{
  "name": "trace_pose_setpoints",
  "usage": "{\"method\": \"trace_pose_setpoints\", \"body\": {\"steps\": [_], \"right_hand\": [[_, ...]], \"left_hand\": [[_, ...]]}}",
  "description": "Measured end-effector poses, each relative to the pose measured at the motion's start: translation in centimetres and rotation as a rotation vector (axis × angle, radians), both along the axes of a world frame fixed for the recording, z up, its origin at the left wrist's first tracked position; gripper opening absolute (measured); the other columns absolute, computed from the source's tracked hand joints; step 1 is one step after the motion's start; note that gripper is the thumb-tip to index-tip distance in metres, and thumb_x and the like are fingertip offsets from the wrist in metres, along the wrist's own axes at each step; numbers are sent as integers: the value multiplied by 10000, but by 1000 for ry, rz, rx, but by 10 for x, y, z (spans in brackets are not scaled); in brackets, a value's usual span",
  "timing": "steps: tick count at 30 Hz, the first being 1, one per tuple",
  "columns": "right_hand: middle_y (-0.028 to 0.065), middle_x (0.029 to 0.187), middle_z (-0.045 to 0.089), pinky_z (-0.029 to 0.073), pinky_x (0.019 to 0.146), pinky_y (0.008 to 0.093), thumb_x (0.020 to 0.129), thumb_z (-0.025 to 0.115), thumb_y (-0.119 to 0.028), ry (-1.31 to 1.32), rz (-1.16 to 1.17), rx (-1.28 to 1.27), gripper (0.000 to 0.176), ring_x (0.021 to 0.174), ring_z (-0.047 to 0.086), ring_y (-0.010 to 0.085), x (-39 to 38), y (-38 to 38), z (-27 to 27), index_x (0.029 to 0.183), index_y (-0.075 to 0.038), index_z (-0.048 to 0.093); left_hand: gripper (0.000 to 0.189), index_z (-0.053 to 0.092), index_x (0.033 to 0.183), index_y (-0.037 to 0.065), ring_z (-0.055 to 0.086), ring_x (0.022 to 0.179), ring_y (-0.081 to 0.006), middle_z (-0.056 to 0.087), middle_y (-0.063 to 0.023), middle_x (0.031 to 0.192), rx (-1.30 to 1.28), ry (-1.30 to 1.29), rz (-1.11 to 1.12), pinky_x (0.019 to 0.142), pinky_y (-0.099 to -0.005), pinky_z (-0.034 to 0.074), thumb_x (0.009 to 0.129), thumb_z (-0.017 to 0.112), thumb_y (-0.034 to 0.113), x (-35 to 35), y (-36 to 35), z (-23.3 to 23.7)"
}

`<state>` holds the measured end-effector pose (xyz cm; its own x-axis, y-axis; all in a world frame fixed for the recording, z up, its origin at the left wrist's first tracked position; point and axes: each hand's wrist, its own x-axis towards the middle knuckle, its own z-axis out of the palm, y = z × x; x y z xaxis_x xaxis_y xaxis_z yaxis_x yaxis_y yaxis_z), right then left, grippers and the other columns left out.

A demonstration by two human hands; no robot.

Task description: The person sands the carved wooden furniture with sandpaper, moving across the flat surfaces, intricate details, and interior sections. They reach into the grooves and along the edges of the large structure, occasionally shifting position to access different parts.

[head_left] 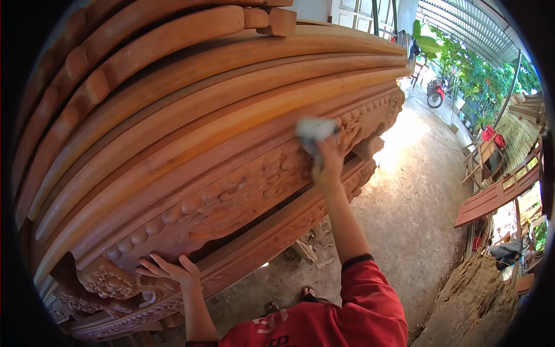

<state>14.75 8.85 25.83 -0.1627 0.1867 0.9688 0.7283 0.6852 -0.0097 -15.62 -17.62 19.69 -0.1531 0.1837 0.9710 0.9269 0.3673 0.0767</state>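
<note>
A large piece of reddish-brown carved wooden furniture fills the left and middle of the head view, with a row of round beads and relief carving along its side. My right hand is closed around a whitish-grey cloth, which is blurred and lies against the moulding above the carving. Lower down, my left hand is spread flat on the carved lower edge near the left end, holding nothing. Between the carved side and the lower rail runs a dark gap.
Long curved wooden pieces are stacked on top. Concrete floor stretches to the right. A rough wood slab, a leaning wooden panel and scrap line the right side. A red motorbike stands farther back.
</note>
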Motion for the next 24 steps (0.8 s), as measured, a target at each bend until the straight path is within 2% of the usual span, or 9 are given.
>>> {"method": "trace_pose_setpoints", "body": {"steps": [5,9,11,13,15,19,21,23,24], "right_hand": [[192,1188,509,211,1027,434,878,365,-73,842,-20,-398,331,1120,454,353,50,48,12,1181,-7,480],[117,1197,523,244,1016,432,884,342,-92,446,157,-30,337,1100,491,318,28,38,-3,1176,-48,506],[88,1191,536,233,1019,452,846,374,-48,-154,208,153,349,1142,472,282,46,36,-2,1159,-63,529],[102,1178,546,231,1014,474,818,396,-19,-151,177,105,354,1171,452,264,81,77,-1,1137,-51,545],[113,1172,548,233,1014,475,809,418,-25,320,43,-133,344,1177,442,277,118,118,3,1124,-42,554],[168,1198,509,261,1023,407,879,398,-100,543,-23,-102,291,1153,436,359,164,164,19,1131,-7,511],[186,1213,484,244,1026,445,826,451,-72,411,131,-120,315,1178,405,360,158,161,10,1127,-6,518],[185,1200,485,199,1027,511,731,494,-13,-275,155,-375,377,1184,404,339,163,130,14,1104,-30,544],[185,1200,485,199,1027,511,731,494,-13,-270,164,-375,377,1184,404,339,170,142,9,1104,-30,544]], "left_hand": [[595,211,1348,-26,-11,1291,-473,68,-240,1422,-27,-41,24,1000,-605,53,904,348,346,6,0,4],[640,66,1374,-8,-1,1310,-425,11,-234,1427,17,-48,21,1026,-571,34,917,361,329,31,15,18],[658,12,1375,0,6,1315,-411,-12,-233,1427,12,-54,9,1035,-554,28,921,367,316,55,29,20],[670,10,1377,3,1,1316,-409,-18,-237,1426,79,-45,-151,1038,-544,20,913,377,317,83,46,24],[680,12,1378,5,-7,1316,-414,-12,-246,1423,77,-9,-175,1034,-546,20,905,380,326,112,67,25],[699,31,1383,25,-24,1311,-430,-4,-255,1421,-14,27,-183,1018,-568,17,887,395,357,168,116,27],[666,93,1375,32,-30,1309,-438,-1,-255,1421,-12,-4,-175,1003,-589,-5,883,408,352,194,142,28],[639,156,1352,19,-42,1309,-437,-6,-254,1421,-88,-29,-183,994,-602,-18,877,424,351,211,164,33],[612,215,1331,8,-14,1310,-442,45,-265,1414,-91,-19,-145,996,-599,-18,874,434,352,216,175,29]]}}
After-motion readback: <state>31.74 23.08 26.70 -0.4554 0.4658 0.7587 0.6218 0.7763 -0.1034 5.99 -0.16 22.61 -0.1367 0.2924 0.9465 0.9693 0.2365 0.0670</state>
